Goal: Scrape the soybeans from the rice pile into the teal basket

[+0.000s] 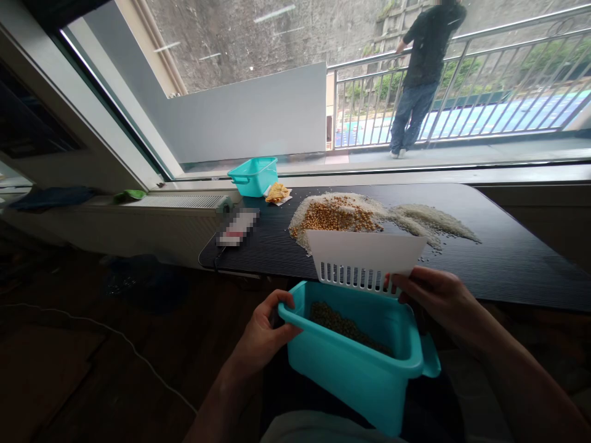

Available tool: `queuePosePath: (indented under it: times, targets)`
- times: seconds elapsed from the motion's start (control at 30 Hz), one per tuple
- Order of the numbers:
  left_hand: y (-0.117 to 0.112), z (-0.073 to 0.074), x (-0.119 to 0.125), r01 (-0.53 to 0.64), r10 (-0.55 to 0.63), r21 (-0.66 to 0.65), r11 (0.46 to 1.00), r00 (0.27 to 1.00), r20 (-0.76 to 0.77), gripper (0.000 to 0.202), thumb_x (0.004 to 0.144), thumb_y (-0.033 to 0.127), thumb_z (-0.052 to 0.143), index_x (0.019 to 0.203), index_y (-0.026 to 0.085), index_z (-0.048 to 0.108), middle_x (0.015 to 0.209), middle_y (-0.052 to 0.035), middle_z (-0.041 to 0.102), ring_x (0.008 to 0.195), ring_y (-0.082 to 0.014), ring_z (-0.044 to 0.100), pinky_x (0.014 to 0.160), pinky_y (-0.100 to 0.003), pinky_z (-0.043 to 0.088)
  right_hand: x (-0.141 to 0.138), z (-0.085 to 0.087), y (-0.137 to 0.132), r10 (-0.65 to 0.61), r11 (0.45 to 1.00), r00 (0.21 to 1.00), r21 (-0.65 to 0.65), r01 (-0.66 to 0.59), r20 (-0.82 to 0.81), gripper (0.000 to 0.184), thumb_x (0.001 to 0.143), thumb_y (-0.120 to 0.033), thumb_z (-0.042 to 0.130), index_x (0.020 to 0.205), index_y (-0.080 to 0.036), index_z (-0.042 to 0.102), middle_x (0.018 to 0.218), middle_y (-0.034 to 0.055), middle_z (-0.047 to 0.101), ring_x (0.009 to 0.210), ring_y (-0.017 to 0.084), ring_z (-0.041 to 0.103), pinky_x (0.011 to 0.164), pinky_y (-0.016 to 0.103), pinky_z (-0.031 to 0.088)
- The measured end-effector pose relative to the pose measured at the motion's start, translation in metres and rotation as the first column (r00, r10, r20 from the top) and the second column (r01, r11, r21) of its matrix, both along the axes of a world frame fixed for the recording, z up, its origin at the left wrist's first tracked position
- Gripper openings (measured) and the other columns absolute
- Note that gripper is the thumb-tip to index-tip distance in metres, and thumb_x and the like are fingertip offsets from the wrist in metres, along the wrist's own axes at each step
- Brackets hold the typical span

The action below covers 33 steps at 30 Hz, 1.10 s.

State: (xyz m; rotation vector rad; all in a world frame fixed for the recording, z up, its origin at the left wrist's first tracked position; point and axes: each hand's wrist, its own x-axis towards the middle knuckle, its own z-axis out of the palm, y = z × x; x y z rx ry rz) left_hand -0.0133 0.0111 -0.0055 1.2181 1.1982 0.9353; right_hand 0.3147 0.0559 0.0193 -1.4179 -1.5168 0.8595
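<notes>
- At seven o'clock, my left hand [265, 335] has its fingers curled round the handle of the teal tub [360, 375] on my lap, which holds dark green beans [341, 325].
- At four o'clock, my right hand [438, 298] pinches a lower corner of the white slotted tray [364, 261], tilted just above the tub's far rim.
- I judge the step to be tray over tub; any next move needs a steady tub.
- At twelve o'clock, the black table [508, 258] bears yellow beans [335, 216] ringed with rice [429, 218].

One cam only, head-worn: looks fwd & down, left hand [265, 335] & right hand [438, 298] close below, long black wood-grain surface [508, 264] mid-frame, wide glass window [240, 37] beyond.
</notes>
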Motion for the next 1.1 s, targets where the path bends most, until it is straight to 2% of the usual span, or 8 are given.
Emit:
queuePosePath:
  times: [0.1, 0.2, 0.3, 0.5, 0.6, 0.7, 0.83, 1.1]
  targets:
    - [0.0, 0.001, 0.0, -0.005, 0.005, 0.035, 0.999, 1.0, -0.007, 0.039, 0.075, 0.043, 0.088, 0.091, 0.021, 0.061, 0.076, 0.0055, 0.05, 0.069, -0.0135, 0.043, 0.061, -0.022, 0.038, 0.0, -0.006, -0.002, -0.015, 0.999, 1.0, -0.035, 0.014, -0.027, 0.062, 0.07, -0.085, 0.077, 0.077, -0.023, 0.085, 0.07, 0.006, 0.079, 0.062, 0.022, 0.07, 0.056, 0.031, 0.058]
    - [0.001, 0.002, 0.0, 0.001, 0.0, 0.078, 0.997, 1.0, -0.013, 0.036, 0.075, 0.04, 0.088, 0.089, 0.021, 0.061, 0.077, 0.0053, 0.05, 0.071, -0.0136, 0.044, 0.063, -0.022, 0.038, 0.001, -0.015, -0.003, -0.099, 0.995, 0.995, -0.034, 0.098, -0.016, 0.05, 0.077, -0.073, 0.078, 0.08, -0.024, 0.086, 0.066, 0.0032, 0.077, 0.06, 0.022, 0.07, 0.056, 0.03, 0.057]
    - [0.001, 0.003, 0.0, 0.014, -0.013, 0.075, 0.997, 1.0, -0.016, 0.035, 0.076, 0.04, 0.087, 0.09, 0.021, 0.061, 0.076, 0.0054, 0.049, 0.07, -0.0136, 0.044, 0.063, -0.022, 0.038, 0.006, -0.022, -0.004, -0.209, 0.978, 0.978, -0.032, 0.208, -0.026, 0.041, 0.077, -0.065, 0.078, 0.078, -0.025, 0.084, 0.067, 0.0025, 0.078, 0.059, 0.023, 0.071, 0.055, 0.032, 0.057]
    - [0.002, 0.001, -0.001, 0.028, -0.027, 0.053, 0.998, 1.0, -0.014, 0.037, 0.077, 0.043, 0.087, 0.09, 0.022, 0.059, 0.075, 0.0064, 0.048, 0.069, -0.0132, 0.043, 0.062, -0.022, 0.037, 0.024, -0.027, 0.002, -0.373, 0.927, 0.927, 0.023, 0.373, -0.031, 0.04, 0.075, -0.065, 0.076, 0.08, -0.025, 0.082, 0.077, 0.0036, 0.083, 0.063, 0.024, 0.073, 0.058, 0.035, 0.058]
    - [0.002, -0.002, -0.003, 0.03, -0.029, 0.061, 0.998, 0.999, -0.013, 0.036, 0.079, 0.043, 0.086, 0.091, 0.022, 0.06, 0.076, 0.0065, 0.047, 0.069, -0.0129, 0.042, 0.063, -0.022, 0.037, 0.036, -0.022, 0.012, -0.428, 0.903, 0.903, 0.036, 0.428, 0.02, 0.038, 0.075, -0.063, 0.075, 0.077, -0.026, 0.081, 0.074, 0.0043, 0.081, 0.064, 0.026, 0.075, 0.061, 0.038, 0.058]
    - [0.001, -0.005, -0.004, 0.036, -0.036, 0.068, 0.997, 0.999, -0.013, 0.036, 0.08, 0.044, 0.087, 0.092, 0.022, 0.061, 0.077, 0.0063, 0.047, 0.07, -0.0128, 0.042, 0.064, -0.022, 0.037, 0.044, -0.012, 0.02, -0.397, 0.918, 0.916, 0.049, 0.394, 0.058, 0.037, 0.075, -0.065, 0.075, 0.074, -0.028, 0.078, 0.07, 0.0045, 0.079, 0.066, 0.029, 0.077, 0.063, 0.04, 0.06]
    - [0.002, -0.007, -0.003, 0.038, -0.038, 0.066, 0.997, 0.999, 0.002, 0.036, 0.08, 0.043, 0.087, 0.092, 0.022, 0.061, 0.078, 0.0062, 0.046, 0.07, -0.0129, 0.04, 0.063, -0.022, 0.036, 0.039, -0.001, 0.021, -0.343, 0.937, 0.939, 0.075, 0.341, 0.013, 0.042, 0.074, -0.07, 0.077, 0.072, -0.029, 0.076, 0.068, 0.0041, 0.078, 0.064, 0.028, 0.077, 0.063, 0.04, 0.063]
    - [0.003, -0.009, -0.003, 0.023, -0.024, 0.069, 0.997, 1.0, 0.012, 0.034, 0.078, 0.038, 0.088, 0.092, 0.022, 0.061, 0.078, 0.0058, 0.047, 0.071, -0.0133, 0.04, 0.064, -0.022, 0.036, 0.02, -0.007, 0.021, -0.172, 0.979, 0.984, 0.107, 0.175, -0.035, 0.051, 0.072, -0.076, 0.081, 0.069, -0.025, 0.078, 0.067, 0.0035, 0.077, 0.058, 0.021, 0.072, 0.057, 0.033, 0.062]
